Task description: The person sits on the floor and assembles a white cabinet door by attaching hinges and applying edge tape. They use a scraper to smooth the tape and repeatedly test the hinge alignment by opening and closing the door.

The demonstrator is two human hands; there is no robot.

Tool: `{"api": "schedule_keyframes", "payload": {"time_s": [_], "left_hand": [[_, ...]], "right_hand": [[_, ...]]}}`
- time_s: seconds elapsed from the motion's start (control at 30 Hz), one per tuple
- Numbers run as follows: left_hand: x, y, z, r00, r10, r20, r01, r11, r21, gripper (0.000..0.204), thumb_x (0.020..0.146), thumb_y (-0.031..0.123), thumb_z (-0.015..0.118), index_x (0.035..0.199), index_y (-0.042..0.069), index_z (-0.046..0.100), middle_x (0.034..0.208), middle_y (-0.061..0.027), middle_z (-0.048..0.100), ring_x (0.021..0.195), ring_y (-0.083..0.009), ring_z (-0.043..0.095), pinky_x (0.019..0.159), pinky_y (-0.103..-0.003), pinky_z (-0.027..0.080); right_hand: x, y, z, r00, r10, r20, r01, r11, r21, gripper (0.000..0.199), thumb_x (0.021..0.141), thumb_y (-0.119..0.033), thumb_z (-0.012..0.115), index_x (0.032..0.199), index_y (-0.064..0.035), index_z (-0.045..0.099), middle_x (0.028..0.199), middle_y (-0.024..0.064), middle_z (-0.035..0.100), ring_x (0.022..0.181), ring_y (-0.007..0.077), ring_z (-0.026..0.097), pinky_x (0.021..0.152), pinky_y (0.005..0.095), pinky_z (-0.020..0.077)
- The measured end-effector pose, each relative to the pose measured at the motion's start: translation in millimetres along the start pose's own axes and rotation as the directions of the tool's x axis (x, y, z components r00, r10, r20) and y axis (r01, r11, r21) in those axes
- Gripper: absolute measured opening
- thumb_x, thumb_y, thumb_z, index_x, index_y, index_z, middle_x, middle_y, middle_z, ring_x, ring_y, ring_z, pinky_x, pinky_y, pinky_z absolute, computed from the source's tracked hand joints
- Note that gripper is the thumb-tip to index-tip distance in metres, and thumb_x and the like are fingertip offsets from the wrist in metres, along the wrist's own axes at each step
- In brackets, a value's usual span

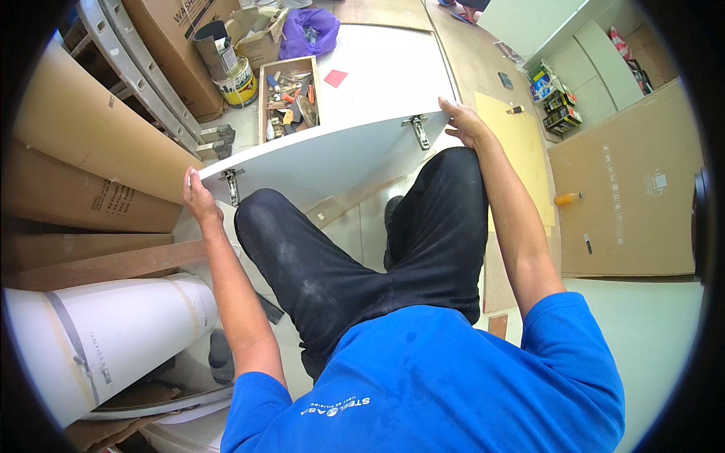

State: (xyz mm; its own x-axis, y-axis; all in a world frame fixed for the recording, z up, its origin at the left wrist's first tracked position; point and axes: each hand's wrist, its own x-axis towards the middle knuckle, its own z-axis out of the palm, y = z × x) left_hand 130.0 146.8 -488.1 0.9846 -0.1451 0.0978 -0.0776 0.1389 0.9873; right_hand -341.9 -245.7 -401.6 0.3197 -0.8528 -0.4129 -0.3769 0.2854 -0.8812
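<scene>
A white cabinet door point(325, 162) stands on edge in front of my knees, tilted, with its face toward me. Two metal hinges are fixed near its upper edge, the left hinge point(231, 186) and the right hinge point(418, 133). My left hand point(201, 199) grips the door's left end, fingers over the edge. At the opposite end, my right hand point(464, 125) holds the right corner, its thumb and fingers partly spread around the edge. The palm sides of both grips are partly hidden. Behind the door lies a flat white board point(385, 72).
A wooden drawer of hand tools point(289, 98), a paint can point(238, 83) and a purple bag point(310, 34) sit beyond the door. Ladder rails point(136, 68) and cardboard rolls crowd the left. Rightward are a yellow sheet point(513, 151), an orange bottle point(568, 198) and a large carton point(634, 189).
</scene>
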Motion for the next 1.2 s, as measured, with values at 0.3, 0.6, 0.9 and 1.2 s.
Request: {"api": "schedule_keyframes", "payload": {"time_s": [0.3, 0.6, 0.9, 1.2], "left_hand": [[-1.8, 45.5, -12.7, 0.955, 0.297, 0.017, -0.174, 0.511, 0.842, 0.041, 0.090, 0.043, 0.080, 0.101, 0.003, 0.082, 0.094, -0.0196, 0.079, 0.089, -0.0386, 0.077, 0.081, -0.048, 0.058], [16.5, 55.6, -25.3, 0.993, 0.111, 0.033, -0.080, 0.449, 0.890, 0.032, 0.084, 0.036, 0.084, 0.099, 0.007, 0.084, 0.094, -0.0190, 0.079, 0.089, -0.0349, 0.077, 0.080, -0.046, 0.058], [59.4, 101.7, -44.0, 0.712, -0.193, 0.675, -0.478, 0.571, 0.667, 0.042, 0.081, 0.002, 0.084, 0.122, 0.001, 0.074, 0.085, -0.0064, 0.065, 0.073, -0.0209, 0.063, 0.071, -0.037, 0.053], [76.2, 127.2, -25.5, 0.441, -0.304, 0.844, -0.793, 0.308, 0.525, 0.007, 0.084, 0.000, 0.073, 0.091, -0.001, 0.070, 0.078, -0.0151, 0.068, 0.074, -0.0262, 0.067, 0.069, -0.042, 0.051]], "right_hand": [[11.3, 9.2, -1.6, 0.998, -0.067, -0.005, 0.067, 0.995, -0.080, 0.076, 0.101, -0.062, 0.065, 0.150, -0.0062, 0.050, 0.153, 0.0166, 0.053, 0.144, 0.0325, 0.047, 0.118, 0.0545, 0.0387], [26.2, 17.9, -5.2, 0.963, -0.263, -0.057, 0.242, 0.939, -0.243, 0.066, 0.096, -0.058, 0.075, 0.135, -0.0059, 0.065, 0.103, 0.0046, 0.066, 0.089, 0.0139, 0.055, 0.073, 0.0317, 0.0459], [22.9, 12.2, -5.6, 0.983, -0.184, -0.025, 0.171, 0.951, -0.256, 0.078, 0.096, -0.057, 0.075, 0.137, 0.0072, 0.060, 0.125, 0.0242, 0.071, 0.123, 0.0303, 0.064, 0.109, 0.0396, 0.0455], [21.6, 12.1, -3.8, 0.974, -0.223, -0.036, 0.201, 0.929, -0.310, 0.078, 0.097, -0.059, 0.073, 0.136, 0.0070, 0.061, 0.124, 0.0244, 0.070, 0.122, 0.0320, 0.064, 0.109, 0.0408, 0.0453]]}}
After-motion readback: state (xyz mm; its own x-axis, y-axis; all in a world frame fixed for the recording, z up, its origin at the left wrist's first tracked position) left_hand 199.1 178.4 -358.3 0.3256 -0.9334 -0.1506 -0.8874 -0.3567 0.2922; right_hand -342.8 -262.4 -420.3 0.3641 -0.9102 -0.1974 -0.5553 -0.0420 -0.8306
